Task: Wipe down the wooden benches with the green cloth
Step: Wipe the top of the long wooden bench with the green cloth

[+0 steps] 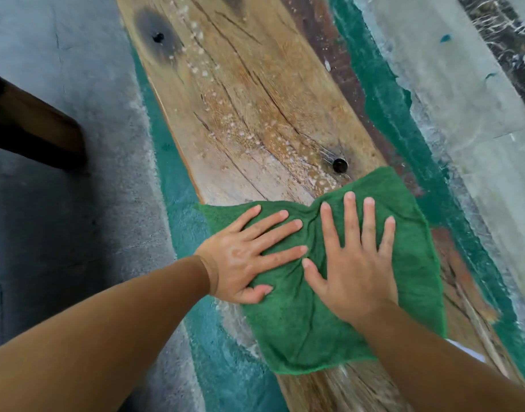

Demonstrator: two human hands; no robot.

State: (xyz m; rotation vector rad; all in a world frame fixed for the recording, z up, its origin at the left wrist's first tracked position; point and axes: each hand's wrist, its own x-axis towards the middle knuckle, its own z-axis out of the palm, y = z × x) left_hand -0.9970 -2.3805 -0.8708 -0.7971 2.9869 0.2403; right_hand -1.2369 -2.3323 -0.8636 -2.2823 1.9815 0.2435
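Left sleeve (106, 337): brown, being extended from the lower left corner up to the wrist
Right sleeve (448, 367): brown, being extended from the lower right corner; the cloth's near right edge is being covered by it
Green cloth (299, 331): being held spread flat across the near part of the bench top, with its left corner just past the plank's left edge; creases are being gathered between the two hands
Left hand (243, 257): being pressed palm down on the cloth's left half, fingers straight and spread, thumb flat at the near side
Right hand (353, 269): being pressed palm down on the cloth's right half, fingers straight and fanned apart, nothing being pinched
Wooden bench (255, 99): long cracked plank, being shown running away from the cloth toward the top edge
Near bolt hole (340, 165): dark, round, being shown just beyond the cloth's far edge
Droplets (249, 138): pale wet specks, being shown in a band along the plank beyond the cloth
Far bolt hole (158, 37): being ringed by a dark stain
Floor (62, 203): grey concrete, being edged with green paint (383, 93) on both sides of the bench
Dark beam (32, 123): brown timber, being shown at the left, well apart from the bench
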